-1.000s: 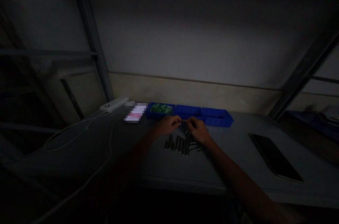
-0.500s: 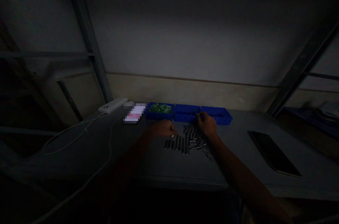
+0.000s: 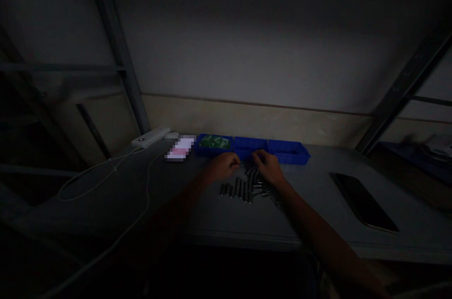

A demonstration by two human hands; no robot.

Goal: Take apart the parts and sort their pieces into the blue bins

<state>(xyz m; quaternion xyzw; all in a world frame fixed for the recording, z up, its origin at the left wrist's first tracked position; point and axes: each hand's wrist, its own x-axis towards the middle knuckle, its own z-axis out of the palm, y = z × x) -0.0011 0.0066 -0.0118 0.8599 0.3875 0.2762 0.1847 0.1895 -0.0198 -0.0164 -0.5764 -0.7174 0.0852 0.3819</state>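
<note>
Grey metal pieces (image 3: 243,189) lie on the table (image 3: 197,214) just in front of us, the nearer ones side by side in an uneven row, the others in a loose pile (image 3: 258,188) next to it; above them we hold both hands close together but apart.

Our left hand (image 3: 225,165) comes in from the lower left, its fingers curled inward with the tips toward the right; they seem drawn close together around something thin, though in this dimness we cannot tell what, nor whether the grip is fully closed; our right hand (image 3: 267,166) reaches up from the lower right, wrist bent, fingers pointing left and down over the far side of the pile; we cannot tell how far they part or whether they hold anything.

Our right hand and forearm (image 3: 314,226) hide part of the pile; three blue trays stand in a line behind, the left tray (image 3: 208,152) holding green packets (image 3: 214,141), the middle tray (image 3: 243,152) partly behind our fingers, the right tray (image 3: 291,158) beyond; a dark slab (image 3: 363,202) lies well to the right; at left we see a bright screen (image 3: 180,149), a white device (image 3: 151,138) and a pale cable (image 3: 147,181).
</note>
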